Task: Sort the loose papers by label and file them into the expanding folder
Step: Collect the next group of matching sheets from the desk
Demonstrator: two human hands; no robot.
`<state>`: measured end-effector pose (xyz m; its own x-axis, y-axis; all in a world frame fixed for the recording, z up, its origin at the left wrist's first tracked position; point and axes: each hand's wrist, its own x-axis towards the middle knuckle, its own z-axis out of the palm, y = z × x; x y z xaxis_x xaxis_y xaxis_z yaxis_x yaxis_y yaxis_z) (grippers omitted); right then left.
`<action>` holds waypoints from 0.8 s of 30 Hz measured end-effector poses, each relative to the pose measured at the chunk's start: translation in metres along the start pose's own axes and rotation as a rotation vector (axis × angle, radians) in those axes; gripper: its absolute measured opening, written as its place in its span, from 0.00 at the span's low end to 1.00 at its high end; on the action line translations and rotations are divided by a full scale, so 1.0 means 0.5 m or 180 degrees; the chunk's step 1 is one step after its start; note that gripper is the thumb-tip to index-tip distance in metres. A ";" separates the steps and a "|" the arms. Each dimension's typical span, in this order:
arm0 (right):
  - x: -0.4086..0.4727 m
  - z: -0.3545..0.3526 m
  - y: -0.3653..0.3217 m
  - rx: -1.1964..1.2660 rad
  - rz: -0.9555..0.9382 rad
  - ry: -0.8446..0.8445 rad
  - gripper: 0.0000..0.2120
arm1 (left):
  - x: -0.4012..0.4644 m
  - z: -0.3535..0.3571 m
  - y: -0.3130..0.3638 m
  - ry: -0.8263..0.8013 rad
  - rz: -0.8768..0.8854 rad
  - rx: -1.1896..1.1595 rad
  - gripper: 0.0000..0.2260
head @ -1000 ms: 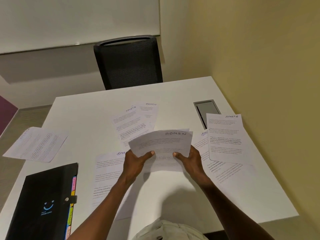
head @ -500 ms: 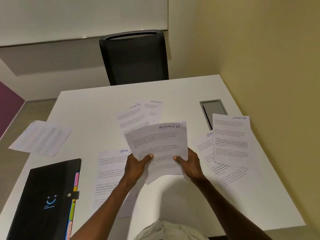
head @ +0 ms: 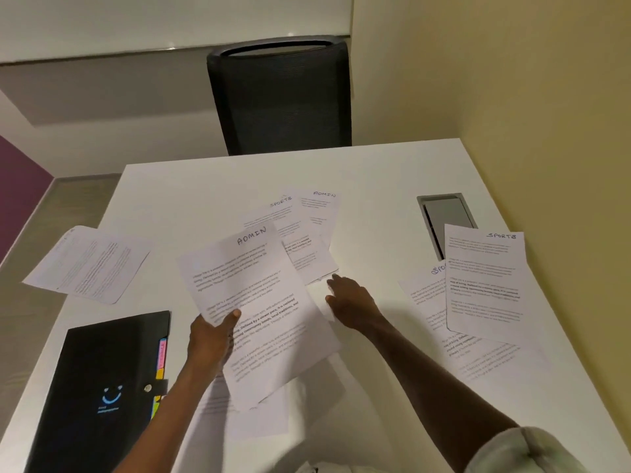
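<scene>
My left hand [head: 211, 339] grips a small stack of sheets, the top one headed ADMIN [head: 252, 291], held tilted above the table. My right hand [head: 351, 303] reaches forward with fingers extended, its fingertips at the near corner of two overlapping sheets: one headed SPORTS [head: 273, 216] and one headed ADMIN [head: 319, 213]. Two more SPORTS sheets [head: 485, 281] lie at the right. Another sheet [head: 87, 264] overhangs the table's left edge. The black expanding folder [head: 99, 387] with coloured tabs lies closed at the near left. A further sheet lies under the held stack.
The white table [head: 211, 179] has a grey cable hatch [head: 445, 220] at the right, partly covered by a SPORTS sheet. A black mesh chair [head: 280, 97] stands at the far side. A yellow wall runs close along the right.
My right hand let go of the ADMIN stack and reached forward to the far sheets. My left hand alone now holds the stack, shifted left and tilted.
</scene>
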<state>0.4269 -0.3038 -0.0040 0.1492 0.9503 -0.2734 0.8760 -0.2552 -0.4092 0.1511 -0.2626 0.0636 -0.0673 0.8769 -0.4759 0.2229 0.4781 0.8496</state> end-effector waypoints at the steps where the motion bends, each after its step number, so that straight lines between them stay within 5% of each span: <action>1: 0.020 0.005 -0.010 -0.0147 -0.0047 -0.0026 0.21 | 0.010 -0.011 -0.002 0.0040 -0.0032 -0.0011 0.20; 9: 0.178 0.016 -0.031 0.0749 0.1627 0.0602 0.28 | 0.083 -0.055 -0.002 0.0062 -0.0219 -0.0023 0.04; 15: 0.240 0.034 -0.041 0.0321 0.2097 0.0488 0.34 | 0.149 -0.053 0.014 -0.0074 -0.0190 0.0225 0.12; 19: 0.261 0.030 -0.029 0.0766 0.1946 0.0536 0.19 | 0.191 -0.047 0.028 -0.0124 -0.0223 0.0260 0.13; 21: 0.261 0.017 -0.017 0.1602 0.1878 0.0794 0.08 | 0.206 -0.038 0.037 -0.0123 -0.0209 0.0241 0.14; 24: 0.243 -0.015 0.022 0.2854 0.1892 0.1105 0.04 | 0.226 -0.033 0.042 -0.0115 -0.0183 0.0222 0.19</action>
<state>0.4579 -0.1900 -0.0351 0.6741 0.5980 -0.4335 -0.0008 -0.5863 -0.8101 0.1322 -0.1526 0.0313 -0.0470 0.8452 -0.5323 0.2869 0.5219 0.8033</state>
